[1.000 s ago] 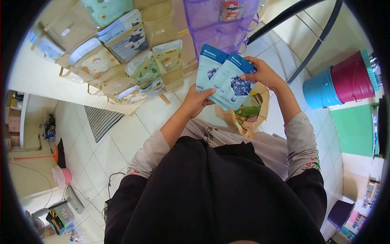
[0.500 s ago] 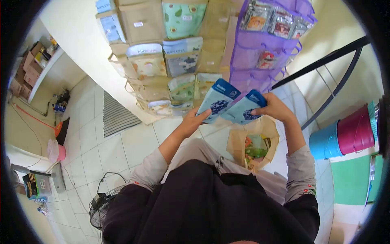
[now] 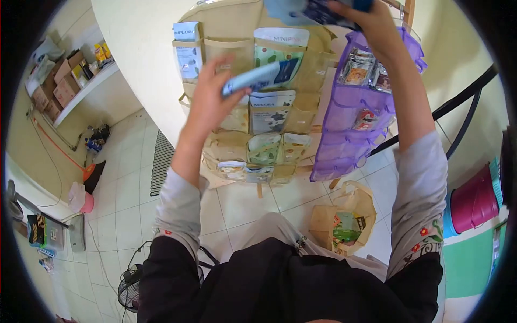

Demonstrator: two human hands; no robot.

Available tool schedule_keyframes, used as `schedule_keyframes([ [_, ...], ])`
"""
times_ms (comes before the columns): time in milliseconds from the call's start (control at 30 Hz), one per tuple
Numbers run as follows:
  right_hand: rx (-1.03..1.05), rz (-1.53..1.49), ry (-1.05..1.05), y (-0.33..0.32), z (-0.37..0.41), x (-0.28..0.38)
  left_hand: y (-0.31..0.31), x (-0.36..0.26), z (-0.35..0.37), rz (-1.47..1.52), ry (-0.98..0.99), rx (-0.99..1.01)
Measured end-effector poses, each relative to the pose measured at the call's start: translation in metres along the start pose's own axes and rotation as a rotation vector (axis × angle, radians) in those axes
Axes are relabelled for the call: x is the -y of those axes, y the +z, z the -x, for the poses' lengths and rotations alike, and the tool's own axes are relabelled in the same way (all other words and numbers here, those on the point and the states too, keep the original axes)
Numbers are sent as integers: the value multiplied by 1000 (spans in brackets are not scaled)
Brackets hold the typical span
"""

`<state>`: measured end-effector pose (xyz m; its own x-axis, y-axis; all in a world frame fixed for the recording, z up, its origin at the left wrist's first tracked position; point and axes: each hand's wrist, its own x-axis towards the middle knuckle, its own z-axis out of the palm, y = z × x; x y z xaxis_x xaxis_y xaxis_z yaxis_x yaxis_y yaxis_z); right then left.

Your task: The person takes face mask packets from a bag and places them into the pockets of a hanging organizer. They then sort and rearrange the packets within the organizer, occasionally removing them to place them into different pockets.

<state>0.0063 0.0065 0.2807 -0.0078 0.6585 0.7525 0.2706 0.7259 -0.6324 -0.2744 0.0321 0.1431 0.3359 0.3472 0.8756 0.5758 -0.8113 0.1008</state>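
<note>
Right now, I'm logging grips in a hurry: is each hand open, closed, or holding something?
Left hand: closed, holding a single blue packet.
Right hand: closed, holding blue packets at the top of the view.

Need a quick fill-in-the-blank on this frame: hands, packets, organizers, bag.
1. The left hand holds one ___ packet.
2. The right hand holds its packets ___ than the left.
3. Beside the beige organizer hangs a ___ organizer.
4. The bag stands on the ___.
Missing words: blue; higher; purple; floor.
</note>
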Motion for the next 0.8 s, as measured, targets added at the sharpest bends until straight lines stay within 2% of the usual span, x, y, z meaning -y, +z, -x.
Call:
schedule_keyframes([
  [33, 102, -162, 6, 14, -15, -3, -7, 6, -14, -85, 67, 20],
  [100, 170, -59, 52, 44, -35, -4, -15, 20, -36, -254, 202, 59],
  [200, 369, -50, -82, 81, -65, -36, -19, 39, -47, -292, 251, 228],
  [300, 387, 327, -137, 95, -83, -48, -30, 29, -45, -331, 104, 324],
  [367, 434, 581, -252, 92, -100, -47, -33, 30, -42, -392, 116, 271],
  [467, 549, 891, -239, 98, -111, -33, -33, 33, -37, -438, 127, 209],
  [500, 551, 888, -183, 103, -108, -25, -31, 33, -36, -443, 131, 193],
  [567, 610, 944, -209, 109, -112, -24, -31, 33, -37, -431, 98, 195],
  [633, 602, 1075, -274, 116, -113, -21, -30, 32, -38, -438, 73, 193],
  [733, 715, 1074, -347, 123, -117, -12, -30, 33, -40, -501, 80, 200],
  [800, 747, 1054, -199, 131, -110, 0, -30, 33, -42, -563, 118, 237],
])
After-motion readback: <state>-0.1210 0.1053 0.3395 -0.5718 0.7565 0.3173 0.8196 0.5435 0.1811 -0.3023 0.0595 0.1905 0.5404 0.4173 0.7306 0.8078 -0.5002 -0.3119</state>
